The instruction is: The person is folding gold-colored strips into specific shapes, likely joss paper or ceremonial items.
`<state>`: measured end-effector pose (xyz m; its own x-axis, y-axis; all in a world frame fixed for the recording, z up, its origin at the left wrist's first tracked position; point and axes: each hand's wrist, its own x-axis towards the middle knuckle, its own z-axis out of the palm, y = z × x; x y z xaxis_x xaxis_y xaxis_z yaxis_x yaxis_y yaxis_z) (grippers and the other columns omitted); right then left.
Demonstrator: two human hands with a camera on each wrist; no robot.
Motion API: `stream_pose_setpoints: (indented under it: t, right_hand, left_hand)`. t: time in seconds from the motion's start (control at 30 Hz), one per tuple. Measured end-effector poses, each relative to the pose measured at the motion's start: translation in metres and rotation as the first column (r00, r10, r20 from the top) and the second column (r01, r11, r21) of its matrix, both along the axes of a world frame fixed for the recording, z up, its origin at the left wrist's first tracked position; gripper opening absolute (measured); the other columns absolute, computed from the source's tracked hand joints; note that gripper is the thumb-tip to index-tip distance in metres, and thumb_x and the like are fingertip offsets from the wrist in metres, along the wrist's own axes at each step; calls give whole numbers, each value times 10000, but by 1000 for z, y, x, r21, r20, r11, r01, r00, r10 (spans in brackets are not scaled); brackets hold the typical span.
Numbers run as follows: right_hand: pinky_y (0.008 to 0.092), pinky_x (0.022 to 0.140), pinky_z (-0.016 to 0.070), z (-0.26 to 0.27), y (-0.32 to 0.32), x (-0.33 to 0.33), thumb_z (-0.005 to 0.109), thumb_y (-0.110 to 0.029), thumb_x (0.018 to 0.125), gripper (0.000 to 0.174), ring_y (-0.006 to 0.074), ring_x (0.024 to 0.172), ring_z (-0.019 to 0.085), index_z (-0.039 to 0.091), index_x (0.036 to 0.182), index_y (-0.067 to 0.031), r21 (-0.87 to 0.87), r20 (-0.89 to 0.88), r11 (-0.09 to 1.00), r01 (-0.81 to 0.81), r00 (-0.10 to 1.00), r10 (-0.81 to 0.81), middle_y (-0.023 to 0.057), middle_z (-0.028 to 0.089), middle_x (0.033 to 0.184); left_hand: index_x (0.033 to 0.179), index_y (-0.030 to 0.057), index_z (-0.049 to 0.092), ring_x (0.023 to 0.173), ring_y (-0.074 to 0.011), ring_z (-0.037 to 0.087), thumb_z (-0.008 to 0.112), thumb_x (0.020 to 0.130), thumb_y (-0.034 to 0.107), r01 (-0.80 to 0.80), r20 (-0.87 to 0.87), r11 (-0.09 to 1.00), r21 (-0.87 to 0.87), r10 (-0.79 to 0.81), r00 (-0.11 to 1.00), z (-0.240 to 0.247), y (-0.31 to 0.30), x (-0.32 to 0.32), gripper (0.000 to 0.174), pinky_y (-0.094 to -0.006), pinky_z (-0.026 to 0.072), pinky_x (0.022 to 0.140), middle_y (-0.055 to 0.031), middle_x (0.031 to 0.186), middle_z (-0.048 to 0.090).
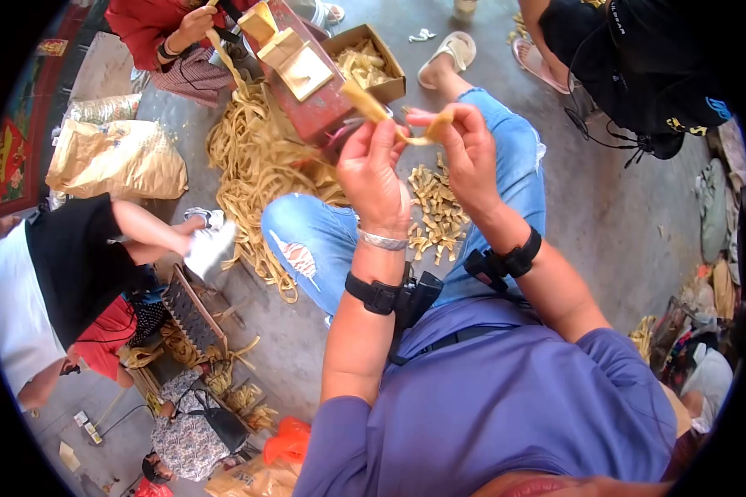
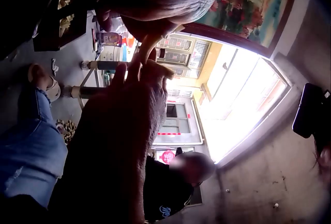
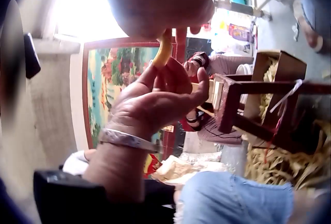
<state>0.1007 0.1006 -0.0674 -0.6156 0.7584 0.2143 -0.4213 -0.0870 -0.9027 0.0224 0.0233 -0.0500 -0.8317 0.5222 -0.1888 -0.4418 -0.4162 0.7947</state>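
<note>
Both hands are raised over the lap, with a soft, flat yellow strip stretched between them. My left hand, with a silver bracelet at its wrist, pinches the strip between thumb and fingers, and one end sticks up blurred beyond the fingertips. My right hand pinches the other part, which curves up from the gap between the hands. In the right wrist view the yellow strip bends between the two sets of fingertips. Below the hands, short yellow pieces lie heaped on the floor between the knees.
Long yellow strips are piled beside the left knee. A red wooden bench stands ahead, with a cardboard box of yellow pieces beside it. A person in red sits across; another person is at left.
</note>
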Motion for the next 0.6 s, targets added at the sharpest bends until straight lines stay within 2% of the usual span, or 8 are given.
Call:
stream_pose_setpoints:
  t: [0.03,0.1,0.2,0.27,0.3,0.4,0.5,0.6]
  right_hand:
    - [374,971,423,4,-2,4,520,-83,934,86,260,1061,611,493,1008,-49,244,137,962,124,977,-160,141,637,1123]
    - [381,992,394,23,12,13,542,-69,905,101,295,1057,612,508,999,-54,749,164,643,161,895,-415,123,646,1112]
    - [405,980,376,30,23,18,588,-51,853,128,323,977,624,549,975,-51,835,219,549,31,897,-385,92,671,1002]
    - [386,909,439,22,29,19,595,-58,860,102,279,903,648,570,957,-39,633,351,770,-78,916,-196,86,676,949]
    - [320,740,500,25,23,19,641,-103,852,117,185,769,652,604,923,-17,392,394,918,-54,912,-115,85,666,854]
    - [244,624,492,12,21,17,680,-135,841,183,104,717,633,638,945,10,-22,284,999,-25,958,30,85,663,831]
    - [220,631,479,21,23,28,704,-132,825,175,86,732,616,678,936,0,125,487,983,-137,871,60,61,652,808]
    - [221,619,471,25,29,40,709,-144,824,178,92,713,599,696,945,-14,385,418,885,-261,905,85,52,640,790]
  left_hand:
    - [1002,-15,665,712,-96,595,649,856,50,54,-95,993,-102,-64,993,0,-1,-3,160,-218,462,656,-20,826,651]
    - [959,-16,678,696,-99,595,651,837,38,39,-385,946,-321,-168,908,-3,-6,-4,136,-225,467,645,-35,811,655]
    - [859,-16,675,667,-130,607,658,781,44,-20,-556,850,-527,-326,764,4,-13,6,100,-257,477,630,-81,763,653]
    - [822,-17,664,654,-158,615,654,761,44,-121,-653,822,-556,-343,675,15,-14,11,87,-270,477,614,-102,749,648]
    - [820,19,658,702,-88,596,700,752,81,-117,-639,786,-607,-395,660,16,-17,11,102,-297,486,728,-14,759,656]
    - [789,72,640,732,-182,600,685,732,92,-484,-891,757,-439,-434,130,22,-13,14,75,-395,434,875,-19,755,628]
    - [776,113,622,801,-226,582,678,722,99,-496,-901,764,-413,-423,97,19,-13,16,79,-459,349,962,-20,788,615]
    - [790,125,612,797,-209,571,675,723,95,-488,-920,799,-351,-390,24,19,-14,14,96,-479,338,963,-14,782,594]
